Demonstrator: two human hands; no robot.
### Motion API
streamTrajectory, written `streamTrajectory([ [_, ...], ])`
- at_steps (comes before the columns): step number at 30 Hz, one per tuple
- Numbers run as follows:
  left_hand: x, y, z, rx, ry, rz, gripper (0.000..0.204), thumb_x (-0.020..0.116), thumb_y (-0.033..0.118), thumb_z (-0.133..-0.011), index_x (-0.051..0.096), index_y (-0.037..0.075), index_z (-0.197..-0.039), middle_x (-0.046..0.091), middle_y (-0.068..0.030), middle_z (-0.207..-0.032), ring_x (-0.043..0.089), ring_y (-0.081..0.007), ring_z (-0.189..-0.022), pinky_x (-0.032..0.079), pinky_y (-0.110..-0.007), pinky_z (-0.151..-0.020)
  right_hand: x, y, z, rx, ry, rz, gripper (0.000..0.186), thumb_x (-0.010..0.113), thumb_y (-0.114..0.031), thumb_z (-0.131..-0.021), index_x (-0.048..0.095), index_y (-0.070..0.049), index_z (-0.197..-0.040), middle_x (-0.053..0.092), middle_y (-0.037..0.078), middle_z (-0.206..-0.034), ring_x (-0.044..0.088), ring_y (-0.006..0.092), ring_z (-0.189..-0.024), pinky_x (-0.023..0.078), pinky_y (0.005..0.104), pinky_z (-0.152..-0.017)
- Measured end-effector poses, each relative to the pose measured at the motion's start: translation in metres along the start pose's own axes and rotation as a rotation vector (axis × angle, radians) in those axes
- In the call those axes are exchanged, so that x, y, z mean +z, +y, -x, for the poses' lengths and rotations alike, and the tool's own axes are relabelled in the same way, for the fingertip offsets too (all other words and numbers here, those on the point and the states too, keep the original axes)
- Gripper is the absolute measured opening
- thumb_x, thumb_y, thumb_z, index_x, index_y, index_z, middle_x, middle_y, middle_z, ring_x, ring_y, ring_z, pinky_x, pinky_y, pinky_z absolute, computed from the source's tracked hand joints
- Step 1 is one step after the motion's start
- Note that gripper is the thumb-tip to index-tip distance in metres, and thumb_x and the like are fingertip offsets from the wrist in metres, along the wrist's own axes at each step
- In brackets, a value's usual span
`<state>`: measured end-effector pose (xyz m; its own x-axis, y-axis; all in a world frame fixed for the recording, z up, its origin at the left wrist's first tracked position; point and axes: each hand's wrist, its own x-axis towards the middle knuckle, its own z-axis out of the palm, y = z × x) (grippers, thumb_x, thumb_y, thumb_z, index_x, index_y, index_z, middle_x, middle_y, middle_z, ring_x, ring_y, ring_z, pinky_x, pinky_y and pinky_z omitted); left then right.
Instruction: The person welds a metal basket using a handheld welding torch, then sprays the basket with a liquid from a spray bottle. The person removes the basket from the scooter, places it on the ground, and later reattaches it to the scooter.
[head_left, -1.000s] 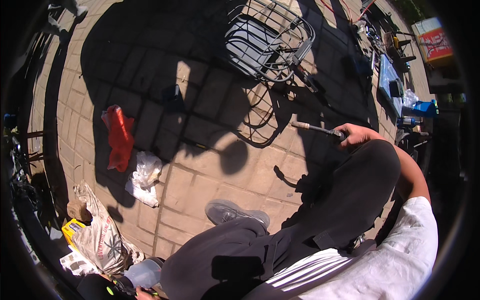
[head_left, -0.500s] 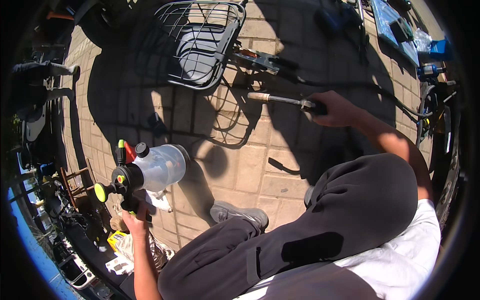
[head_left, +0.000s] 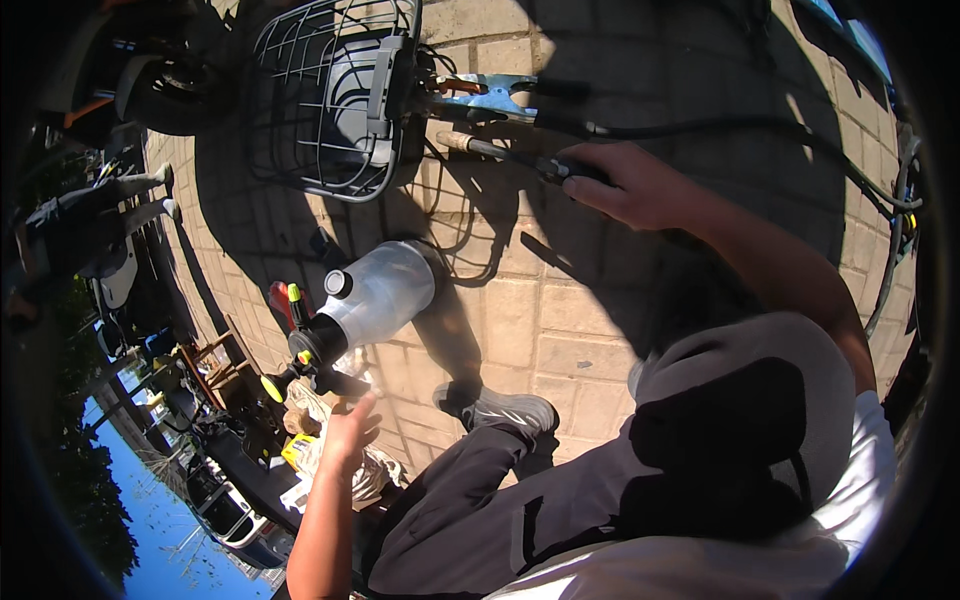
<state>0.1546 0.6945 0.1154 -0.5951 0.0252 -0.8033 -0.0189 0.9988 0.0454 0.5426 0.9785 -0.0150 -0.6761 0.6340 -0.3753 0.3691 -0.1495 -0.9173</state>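
My right hand is wrapped round the dark handle of a welding torch. The torch's copper-coloured nozzle points left, just below a blue spring clamp beside the wire basket. At the lower left, my left hand has its fingers apart, close below the black head of a pump sprayer. That sprayer has a translucent tank, a black cap and yellow-green fittings. Its base meets its shadow on the paving. Any fingertip contact with the sprayer's handle is hard to make out.
A dark cable runs from the clamp area to the right. Crumpled cloth and a yellow package lie beside my left forearm. A wheel stands at the upper left, and another person's legs show below it.
My left hand has let go of the sprayer, whose base now meets its shadow. My right hand has brought the torch left and up, nearer the clamp and basket. The whole view has shifted.
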Motion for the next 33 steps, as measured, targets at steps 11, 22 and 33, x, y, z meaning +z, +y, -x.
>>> streamTrajectory([
  [11, 0.220, 0.199, 0.024, 0.781, -0.370, 0.760, 0.040, 0.060, 0.031, -0.098, 0.054, -0.003, -0.117, 0.064, -0.0151, -0.114, 0.062, -0.0177, -0.102, 0.048, -0.031, -0.093, 0.061, 0.025, -0.009, -0.338, 0.306, 0.301, 0.053, 0.066, -0.033, -0.087, 0.055, -0.002, -0.128, 0.063, 0.020, -0.099, 0.067, 0.0349, -0.073, 0.054, 0.0421, -0.064],
  [22, 0.211, 0.207, -0.008, 1.120, 0.609, -0.132, 0.042, 0.063, 0.034, -0.093, 0.066, 0.000, -0.117, 0.039, -0.0310, -0.145, 0.034, -0.0377, -0.139, 0.029, -0.042, -0.112, 0.080, 0.037, -0.028, -0.399, 0.394, 0.322, 0.052, 0.066, -0.035, -0.087, 0.054, -0.005, -0.128, 0.061, 0.018, -0.094, 0.065, 0.0342, -0.069, 0.053, 0.0440, -0.061],
  [33, 0.206, 0.214, -0.011, 1.073, 0.437, -0.129, 0.051, 0.057, 0.040, -0.096, 0.060, 0.001, -0.129, 0.026, -0.0392, -0.148, 0.026, -0.0485, -0.141, 0.019, -0.047, -0.117, 0.079, 0.037, -0.034, -0.448, 0.459, 0.308, 0.051, 0.068, -0.032, -0.086, 0.055, -0.003, -0.126, 0.061, 0.019, -0.091, 0.065, 0.0348, -0.067, 0.053, 0.0439, -0.059],
])
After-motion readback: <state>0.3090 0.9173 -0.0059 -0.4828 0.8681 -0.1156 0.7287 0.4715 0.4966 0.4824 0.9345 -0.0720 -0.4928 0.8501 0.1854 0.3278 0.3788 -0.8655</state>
